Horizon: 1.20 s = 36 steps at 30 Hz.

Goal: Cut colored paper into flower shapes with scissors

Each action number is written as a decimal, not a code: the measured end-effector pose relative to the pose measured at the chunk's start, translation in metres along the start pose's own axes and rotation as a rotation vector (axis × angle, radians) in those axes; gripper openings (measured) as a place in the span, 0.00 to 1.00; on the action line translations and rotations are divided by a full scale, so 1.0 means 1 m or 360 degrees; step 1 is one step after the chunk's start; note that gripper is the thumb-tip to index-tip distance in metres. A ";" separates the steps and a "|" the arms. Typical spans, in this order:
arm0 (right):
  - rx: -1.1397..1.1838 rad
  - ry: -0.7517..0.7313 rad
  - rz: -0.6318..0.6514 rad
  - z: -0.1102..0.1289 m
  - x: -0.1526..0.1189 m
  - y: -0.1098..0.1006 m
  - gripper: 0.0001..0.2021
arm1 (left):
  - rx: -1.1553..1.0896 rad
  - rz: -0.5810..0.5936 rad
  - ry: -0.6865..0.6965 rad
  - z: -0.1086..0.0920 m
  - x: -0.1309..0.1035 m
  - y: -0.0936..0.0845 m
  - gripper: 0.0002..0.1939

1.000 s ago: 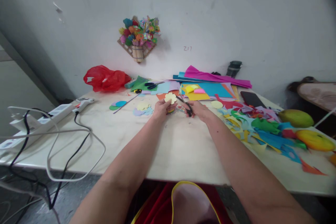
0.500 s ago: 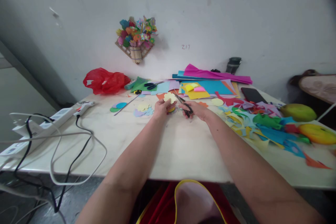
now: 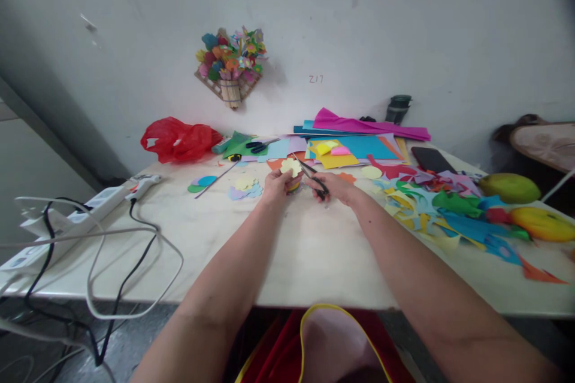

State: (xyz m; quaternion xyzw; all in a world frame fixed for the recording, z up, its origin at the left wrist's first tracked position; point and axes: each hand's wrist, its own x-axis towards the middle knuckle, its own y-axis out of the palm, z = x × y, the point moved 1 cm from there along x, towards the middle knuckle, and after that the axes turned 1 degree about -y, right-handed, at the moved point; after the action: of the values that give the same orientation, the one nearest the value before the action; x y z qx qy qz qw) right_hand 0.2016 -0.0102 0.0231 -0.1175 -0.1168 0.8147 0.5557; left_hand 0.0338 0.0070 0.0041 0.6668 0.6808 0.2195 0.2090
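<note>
Between the thumb and fingers of my left hand (image 3: 277, 184) is a pale yellow paper flower (image 3: 291, 167) with a scalloped edge. My right hand (image 3: 335, 187) is closed around the dark handles of a pair of scissors (image 3: 320, 184). The scissor blades point up and left, right beside the flower's edge; whether they touch it I cannot tell. Under my left hand a round yellow thing (image 3: 293, 187) shows in part. Left of that hand lies a pile of pale yellow and lilac paper flowers (image 3: 246, 187). An orange paper flower (image 3: 347, 178) lies just beyond my right hand.
Paper scraps (image 3: 449, 203) spread over the right side, near a phone (image 3: 432, 160) and mangoes (image 3: 545, 223). Coloured sheets (image 3: 372, 148) and a second pair of scissors (image 3: 258, 146) lie at the back. A red plastic bag (image 3: 179, 140) and a power strip (image 3: 67, 227) with cables stand left.
The scissor blades look slightly more spread beside the flower, and the handles have shifted a little. Both hands stay in nearly the same place. The whole view has moved very slightly.
</note>
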 end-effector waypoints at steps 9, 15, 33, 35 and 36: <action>-0.0054 -0.0011 -0.0009 0.001 0.001 0.002 0.14 | 0.0011 -0.0026 -0.0012 -0.001 -0.004 0.003 0.09; -0.0048 -0.0053 -0.0029 -0.001 0.002 0.002 0.14 | -0.0018 -0.0009 -0.0026 0.000 -0.004 0.004 0.10; -0.0025 -0.0065 -0.0060 0.005 -0.003 0.004 0.13 | -0.0061 -0.0008 -0.0067 0.002 -0.005 0.007 0.09; -0.0022 -0.0072 -0.0043 0.006 -0.003 0.004 0.12 | -0.0064 -0.0004 -0.0063 0.002 -0.005 0.007 0.10; -0.0023 -0.0076 -0.0035 0.006 -0.003 0.004 0.12 | -0.0064 -0.0002 -0.0061 0.002 -0.005 0.006 0.11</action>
State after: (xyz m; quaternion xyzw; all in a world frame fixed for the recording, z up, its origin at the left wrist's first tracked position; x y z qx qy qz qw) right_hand 0.1968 -0.0151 0.0280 -0.1008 -0.1372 0.8103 0.5607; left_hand 0.0404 0.0023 0.0060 0.6662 0.6724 0.2202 0.2356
